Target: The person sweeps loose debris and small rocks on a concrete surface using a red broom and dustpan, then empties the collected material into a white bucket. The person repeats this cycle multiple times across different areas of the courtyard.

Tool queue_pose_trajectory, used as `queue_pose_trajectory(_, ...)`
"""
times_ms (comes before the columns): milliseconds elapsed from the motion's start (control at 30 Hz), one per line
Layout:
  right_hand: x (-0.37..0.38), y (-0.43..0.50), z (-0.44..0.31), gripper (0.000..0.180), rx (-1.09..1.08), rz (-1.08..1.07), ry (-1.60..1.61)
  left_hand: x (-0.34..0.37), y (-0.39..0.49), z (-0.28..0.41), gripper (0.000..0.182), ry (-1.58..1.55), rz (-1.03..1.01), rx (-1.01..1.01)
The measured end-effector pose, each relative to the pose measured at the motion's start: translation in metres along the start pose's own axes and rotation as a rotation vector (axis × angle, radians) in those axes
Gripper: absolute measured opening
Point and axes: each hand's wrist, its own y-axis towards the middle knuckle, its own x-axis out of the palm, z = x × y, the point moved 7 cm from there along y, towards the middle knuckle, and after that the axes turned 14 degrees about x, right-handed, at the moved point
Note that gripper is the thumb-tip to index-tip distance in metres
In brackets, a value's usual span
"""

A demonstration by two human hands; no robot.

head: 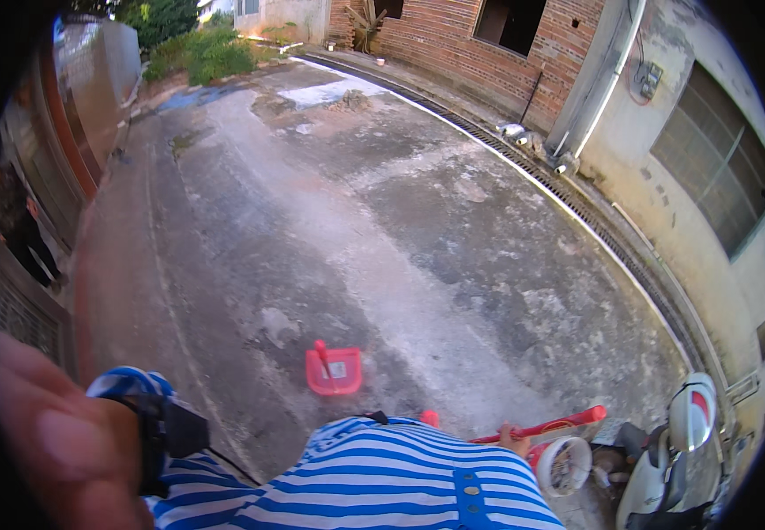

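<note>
My right hand (513, 442) grips a red pole-like handle (568, 420) low at the right, beside my striped shirt. What the handle belongs to is hidden behind my body. A small red tip (429, 418) shows just past the shirt's edge, and I cannot tell whether it is part of the same tool. Close to the camera at the lower left, my left hand (64, 430) is raised and blurred, with a black strapped device on its wrist; its fingers run out of the picture. On the concrete ahead lies a red plastic dustpan (334, 379) with an upright handle and a white label.
A white bucket (566, 466) with contents stands by my right hand, next to a white motor scooter (670, 457). A grated drain (521, 156) follows the building walls at right. At far left a person (21, 225) stands by a doorway. Rubble (350, 101) lies farther off.
</note>
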Motion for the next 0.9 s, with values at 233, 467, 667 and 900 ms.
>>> queue_pose_trajectory(233, 0.002, 0.016, 0.013, 0.026, -0.041, -0.132, 0.043, 0.008, -0.033, 0.018, 0.048, 0.039, 0.015, 0.049)
queue_pose_trajectory(467, -0.006, 0.039, 0.025, 0.023, -0.03, -0.006, 0.035, 0.015, -0.056, -0.005, 0.048, 0.1, 0.023, 0.006)
queue_pose_trajectory(667, -0.002, 0.052, 0.048, 0.025, -0.052, -0.085, -0.062, 0.03, -0.057, -0.016, 0.048, 0.105, 0.054, -0.005)
queue_pose_trajectory(900, -0.006, 0.042, 0.036, 0.023, 0.01, -0.097, 0.15, 0.055, -0.035, -0.005, 0.048, -0.015, 0.123, 0.038)
